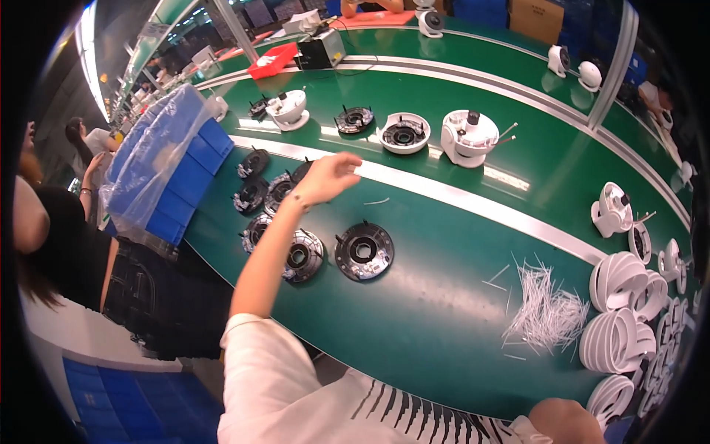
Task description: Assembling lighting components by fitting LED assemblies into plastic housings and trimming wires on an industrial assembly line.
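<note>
My left hand (330, 179) reaches over the workbench, close to the white rail, palm turned inward. Its fingers are loosely bent and apart, and no object shows in them. Beneath and beside the wrist, several black round fan parts (251, 194) with small circuit boards lie grouped together. A single black round part (364, 251) rests by itself to the right of my forearm. One thin white strip (376, 201) lies just below the hand. Of my right arm only a rounded bare part (566, 423) appears at the lower edge; the right hand is out of view.
A pile of thin white strips (547, 311) lies at right, beside stacked white rings (617, 340). Beyond the rail (429, 191), white fan housings (470, 137) and a white ring with a black part (404, 135) stand on the green belt. A blue bin (188, 181) is at left, near another person.
</note>
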`<act>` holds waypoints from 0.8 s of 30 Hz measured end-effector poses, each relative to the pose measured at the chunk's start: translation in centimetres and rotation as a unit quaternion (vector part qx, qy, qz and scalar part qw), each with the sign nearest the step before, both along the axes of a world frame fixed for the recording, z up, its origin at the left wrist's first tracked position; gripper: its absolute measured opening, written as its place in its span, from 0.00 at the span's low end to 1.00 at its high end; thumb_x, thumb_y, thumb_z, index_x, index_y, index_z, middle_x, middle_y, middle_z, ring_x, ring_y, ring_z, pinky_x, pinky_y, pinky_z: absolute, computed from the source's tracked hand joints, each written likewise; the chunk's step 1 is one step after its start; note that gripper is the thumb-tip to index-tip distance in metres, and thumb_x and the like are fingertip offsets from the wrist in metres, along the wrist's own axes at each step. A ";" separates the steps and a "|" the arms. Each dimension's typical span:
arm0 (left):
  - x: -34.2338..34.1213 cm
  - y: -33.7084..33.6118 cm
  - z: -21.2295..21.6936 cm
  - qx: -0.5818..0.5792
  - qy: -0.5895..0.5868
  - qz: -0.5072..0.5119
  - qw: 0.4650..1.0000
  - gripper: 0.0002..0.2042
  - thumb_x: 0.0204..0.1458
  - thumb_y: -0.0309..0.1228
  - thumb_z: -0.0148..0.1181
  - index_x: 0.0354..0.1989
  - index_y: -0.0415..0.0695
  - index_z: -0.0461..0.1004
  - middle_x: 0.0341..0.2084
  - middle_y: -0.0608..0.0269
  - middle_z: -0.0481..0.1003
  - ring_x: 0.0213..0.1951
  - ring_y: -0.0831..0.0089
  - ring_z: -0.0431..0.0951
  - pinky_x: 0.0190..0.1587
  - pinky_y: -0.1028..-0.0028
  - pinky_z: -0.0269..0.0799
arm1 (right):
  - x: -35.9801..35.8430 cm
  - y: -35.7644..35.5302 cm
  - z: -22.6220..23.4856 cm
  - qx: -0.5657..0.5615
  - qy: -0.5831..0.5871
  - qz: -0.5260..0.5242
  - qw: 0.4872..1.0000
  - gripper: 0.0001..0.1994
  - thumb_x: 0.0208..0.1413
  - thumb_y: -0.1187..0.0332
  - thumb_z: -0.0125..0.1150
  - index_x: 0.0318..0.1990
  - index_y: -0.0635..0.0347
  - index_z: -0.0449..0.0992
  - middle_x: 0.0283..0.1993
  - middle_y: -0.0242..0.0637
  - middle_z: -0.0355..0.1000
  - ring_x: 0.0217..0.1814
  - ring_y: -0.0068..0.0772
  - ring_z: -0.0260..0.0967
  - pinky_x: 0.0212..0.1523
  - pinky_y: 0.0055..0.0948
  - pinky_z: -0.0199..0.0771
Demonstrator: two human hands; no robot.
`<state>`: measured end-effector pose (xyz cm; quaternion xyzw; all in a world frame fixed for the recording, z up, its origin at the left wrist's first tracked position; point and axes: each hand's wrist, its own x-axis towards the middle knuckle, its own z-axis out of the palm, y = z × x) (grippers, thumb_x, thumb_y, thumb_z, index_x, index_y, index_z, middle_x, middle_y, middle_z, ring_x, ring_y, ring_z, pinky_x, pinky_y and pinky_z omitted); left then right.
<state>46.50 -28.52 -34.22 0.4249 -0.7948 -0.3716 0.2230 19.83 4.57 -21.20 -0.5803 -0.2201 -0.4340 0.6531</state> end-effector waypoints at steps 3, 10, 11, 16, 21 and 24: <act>1.6 3.0 0.0 -0.051 -0.209 -0.102 0.971 0.24 0.35 0.28 0.64 0.45 0.40 0.66 0.39 0.58 0.71 0.42 0.69 0.71 0.44 0.72 0.68 | -0.7 -0.1 -2.1 -0.035 0.139 -0.011 0.990 0.11 0.52 0.67 0.50 0.32 0.70 0.71 0.33 0.46 0.67 0.30 0.42 0.65 0.29 0.33 0.65; -0.1 5.6 -2.9 -0.050 -0.223 -0.143 0.963 0.24 0.32 0.31 0.66 0.42 0.40 0.68 0.33 0.55 0.72 0.36 0.67 0.73 0.38 0.73 0.68 | -3.4 2.0 -5.5 0.014 0.170 -0.117 0.978 0.19 0.41 0.62 0.64 0.34 0.72 0.72 0.35 0.47 0.69 0.31 0.42 0.67 0.30 0.33 0.66; -0.9 5.6 -2.7 -0.040 -0.227 -0.150 0.961 0.23 0.33 0.31 0.66 0.41 0.40 0.69 0.31 0.55 0.72 0.35 0.68 0.73 0.38 0.74 0.68 | -4.3 3.1 -5.7 0.027 0.198 -0.120 0.972 0.15 0.40 0.66 0.64 0.34 0.68 0.72 0.40 0.50 0.68 0.38 0.47 0.66 0.37 0.37 0.66; -2.1 6.9 -4.6 0.090 0.011 -0.087 0.992 0.08 0.43 0.25 0.56 0.31 0.37 0.69 0.27 0.63 0.70 0.34 0.77 0.70 0.38 0.77 0.66 | -8.3 9.6 -9.7 0.077 0.187 -0.405 0.891 0.15 0.34 0.72 0.64 0.33 0.67 0.72 0.32 0.48 0.70 0.29 0.43 0.68 0.31 0.35 0.69; -1.7 9.9 -5.7 0.179 0.223 0.000 0.958 0.05 0.49 0.23 0.50 0.34 0.38 0.65 0.30 0.65 0.70 0.34 0.81 0.69 0.38 0.82 0.63 | -9.7 10.5 -11.0 0.044 0.392 -0.913 0.106 0.08 0.31 0.79 0.62 0.24 0.64 0.72 0.24 0.37 0.69 0.25 0.36 0.66 0.27 0.26 0.64; -6.0 12.3 -5.3 0.270 0.318 -0.008 0.909 0.07 0.50 0.25 0.50 0.37 0.39 0.64 0.32 0.64 0.70 0.34 0.79 0.70 0.38 0.81 0.65 | -12.2 11.1 -12.5 0.034 0.412 -0.911 -0.015 0.09 0.31 0.75 0.64 0.24 0.62 0.72 0.26 0.36 0.68 0.28 0.36 0.63 0.29 0.28 0.62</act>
